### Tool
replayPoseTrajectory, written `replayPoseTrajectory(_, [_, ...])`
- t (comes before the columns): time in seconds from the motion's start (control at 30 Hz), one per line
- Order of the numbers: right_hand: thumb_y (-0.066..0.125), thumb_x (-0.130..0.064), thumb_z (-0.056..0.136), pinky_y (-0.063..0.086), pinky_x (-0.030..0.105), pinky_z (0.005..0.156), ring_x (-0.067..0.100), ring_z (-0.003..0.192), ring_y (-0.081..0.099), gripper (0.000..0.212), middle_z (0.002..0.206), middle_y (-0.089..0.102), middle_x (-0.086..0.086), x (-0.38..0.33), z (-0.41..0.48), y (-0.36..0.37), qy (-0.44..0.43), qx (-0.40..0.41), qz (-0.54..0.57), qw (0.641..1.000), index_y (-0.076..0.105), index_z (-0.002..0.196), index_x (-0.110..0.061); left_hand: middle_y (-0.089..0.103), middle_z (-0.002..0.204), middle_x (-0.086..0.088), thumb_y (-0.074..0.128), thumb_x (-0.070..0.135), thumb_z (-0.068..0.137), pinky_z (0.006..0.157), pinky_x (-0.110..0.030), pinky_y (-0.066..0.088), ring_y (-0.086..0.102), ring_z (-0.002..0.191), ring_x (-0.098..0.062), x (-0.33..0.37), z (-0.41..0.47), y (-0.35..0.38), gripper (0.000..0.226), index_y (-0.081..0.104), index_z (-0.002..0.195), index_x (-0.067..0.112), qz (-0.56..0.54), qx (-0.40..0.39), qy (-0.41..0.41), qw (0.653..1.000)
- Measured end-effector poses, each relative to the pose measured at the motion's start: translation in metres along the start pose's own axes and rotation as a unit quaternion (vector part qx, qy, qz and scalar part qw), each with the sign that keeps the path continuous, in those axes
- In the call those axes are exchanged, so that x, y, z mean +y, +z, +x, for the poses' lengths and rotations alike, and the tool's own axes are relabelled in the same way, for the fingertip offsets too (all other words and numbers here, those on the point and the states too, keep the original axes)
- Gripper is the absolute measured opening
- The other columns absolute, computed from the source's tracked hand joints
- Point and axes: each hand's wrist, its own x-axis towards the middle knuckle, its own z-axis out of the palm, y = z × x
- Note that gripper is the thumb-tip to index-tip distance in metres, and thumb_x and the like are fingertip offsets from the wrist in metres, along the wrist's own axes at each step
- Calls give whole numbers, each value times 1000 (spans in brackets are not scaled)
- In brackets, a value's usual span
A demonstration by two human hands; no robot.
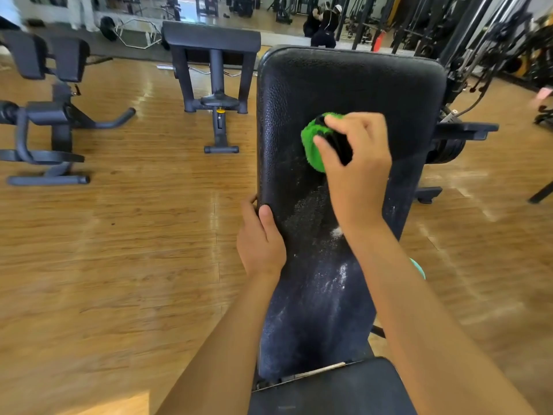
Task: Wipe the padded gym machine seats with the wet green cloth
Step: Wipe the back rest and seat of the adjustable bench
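We are wiping the long padded seat [344, 85] with our right grip [356, 154]. The right grip is curling its fingers and thumb round the bunched-up wet green cloth [311, 148]. The cloth is sitting under the grip and poking out to its left, touching the upper half of the pad. Our left grip [260, 238] is wrapping its thumb and fingers round the pad's left edge, lower down than the right grip, and we think it is holding the pad steady. Below the right grip, white smears [338, 277] are showing on the black cover, so we are guessing much of the pad is not clean yet. The cloth is rolled into a small ball, so we could be missing strips and leaving marks behind. If we are pushing too softly, the smears could just be spreading around. The wet cover could be getting slippery, so the left grip could be sliding off. Water could be dripping onto the wood floor [119, 235] left of that grip.
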Motion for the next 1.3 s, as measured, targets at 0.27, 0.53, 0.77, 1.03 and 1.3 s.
replayPoseTrajectory(0.27, [77, -6, 76, 50, 24, 80, 20, 88, 60, 22, 94, 59, 9, -11, -63, 7, 22, -114, 24, 993, 70, 97, -3, 52, 80, 5, 17, 49, 95, 58, -31, 26, 48, 67, -16, 0, 0, 0, 60, 48, 118, 4, 6, 12, 6, 1000])
replayPoseTrajectory(0.53, [74, -10, 78, 45, 19, 84, 18, 91, 58, 20, 96, 60, 10, 5, -34, -11, 49, -69, 4, 996, 71, 97, -5, 51, 79, 8, 16, 49, 92, 61, -29, 25, 42, 65, -7, 3, -2, -1, 61, 49, 115, 3, 7, 12, -2, 1000])
replayPoseTrajectory(0.77, [73, -8, 78, 38, 8, 81, 16, 89, 57, 19, 97, 58, 11, 14, 1, -14, 71, 13, -18, 997, 69, 96, -3, 51, 81, 5, 16, 50, 93, 60, -28, 22, 41, 66, -9, 0, -2, 0, 61, 48, 116, 4, 18, 20, 0, 1000])
replayPoseTrajectory(1.03, [76, -3, 77, 51, 31, 74, 22, 86, 61, 21, 95, 60, 8, 23, -81, -17, 26, -139, 20, 990, 70, 98, -3, 52, 82, 3, 16, 49, 92, 59, -31, 22, 41, 66, -12, 0, -2, 1, 58, 48, 110, 4, 33, 37, 11, 999])
replayPoseTrajectory(1.3, [73, -9, 78, 39, 7, 83, 14, 90, 56, 20, 97, 58, 9, 46, 20, -34, 72, -8, 34, 997, 70, 98, -5, 39, 65, 14, 15, 48, 93, 57, -37, 15, 36, 59, -25, 1, -4, 2, 57, 47, 99, 2, 81, 77, 29, 993])
